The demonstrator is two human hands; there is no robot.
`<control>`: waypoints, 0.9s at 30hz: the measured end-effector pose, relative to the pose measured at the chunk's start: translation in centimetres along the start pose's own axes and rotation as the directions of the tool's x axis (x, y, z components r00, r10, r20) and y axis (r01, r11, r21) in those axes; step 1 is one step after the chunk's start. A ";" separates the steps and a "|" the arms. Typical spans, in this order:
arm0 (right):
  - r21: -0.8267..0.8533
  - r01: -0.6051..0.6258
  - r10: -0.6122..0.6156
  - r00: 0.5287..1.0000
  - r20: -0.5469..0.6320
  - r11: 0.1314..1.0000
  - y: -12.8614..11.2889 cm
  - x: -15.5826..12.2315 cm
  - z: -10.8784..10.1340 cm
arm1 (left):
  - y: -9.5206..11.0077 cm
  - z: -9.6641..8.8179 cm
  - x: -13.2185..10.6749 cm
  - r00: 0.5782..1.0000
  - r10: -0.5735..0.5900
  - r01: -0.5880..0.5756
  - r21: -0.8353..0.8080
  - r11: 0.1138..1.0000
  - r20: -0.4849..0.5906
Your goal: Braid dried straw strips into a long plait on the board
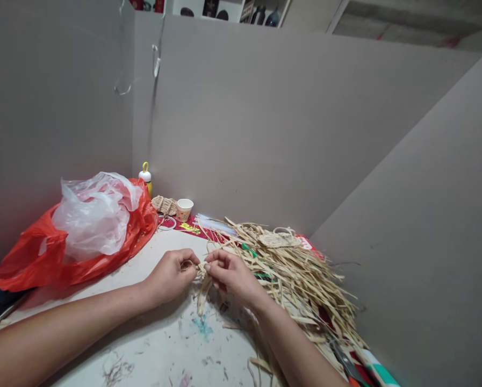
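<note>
Over the front of the white table, my left hand (174, 275) and my right hand (235, 277) meet, each with fingers closed in a pinch. Between them is a small braided straw piece (202, 271), gripped from both sides. A flat pale straw strip (202, 301) hangs from it toward the tabletop. Fingers cover part of the braid, so its full shape is hidden. Just beyond my right hand spreads a large heap of dry straw strips (305, 274), with a woven straw sole (279, 239) lying on top.
At left lies a red plastic bag (35, 263) with a clear bag (99, 215) on it. A paper cup (184, 210), another woven sole (164, 205) and a yellow-topped bottle (145, 176) stand at the back. Scissors (347, 363) lie front right. Grey partitions (265, 118) enclose the table.
</note>
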State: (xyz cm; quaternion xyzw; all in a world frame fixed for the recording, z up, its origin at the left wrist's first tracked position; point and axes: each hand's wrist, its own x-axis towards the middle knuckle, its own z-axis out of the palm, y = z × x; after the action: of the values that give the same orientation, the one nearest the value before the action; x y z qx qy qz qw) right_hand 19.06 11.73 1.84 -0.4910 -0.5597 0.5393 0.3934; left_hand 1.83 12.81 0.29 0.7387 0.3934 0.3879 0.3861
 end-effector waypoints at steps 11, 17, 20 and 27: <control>-0.185 0.075 -0.074 0.997 0.009 0.980 1.0 0.4 -0.6 | -0.2 -0.3 0.2 0.993 0.114 -0.120 0.231 0.966 0.038; -0.036 0.048 -0.052 0.991 -0.120 0.998 1.2 0.8 -0.2 | -0.4 -0.2 0.4 0.992 0.121 -0.123 0.334 0.935 0.027; 0.100 0.005 0.010 0.988 -0.151 0.995 1.1 0.9 -0.1 | -0.2 0.0 0.3 0.994 0.101 -0.105 0.311 0.945 0.030; 0.203 -0.023 0.056 0.986 -0.158 0.979 1.6 1.4 -0.2 | 0.0 0.7 -0.3 0.996 0.063 -0.079 0.278 0.957 0.066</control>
State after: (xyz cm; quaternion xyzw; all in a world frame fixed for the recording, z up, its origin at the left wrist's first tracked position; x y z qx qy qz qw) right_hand 19.21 13.00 0.13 -0.5026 -0.4586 0.5587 0.4742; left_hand 2.35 12.37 -0.11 0.8101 0.4065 0.3212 0.2745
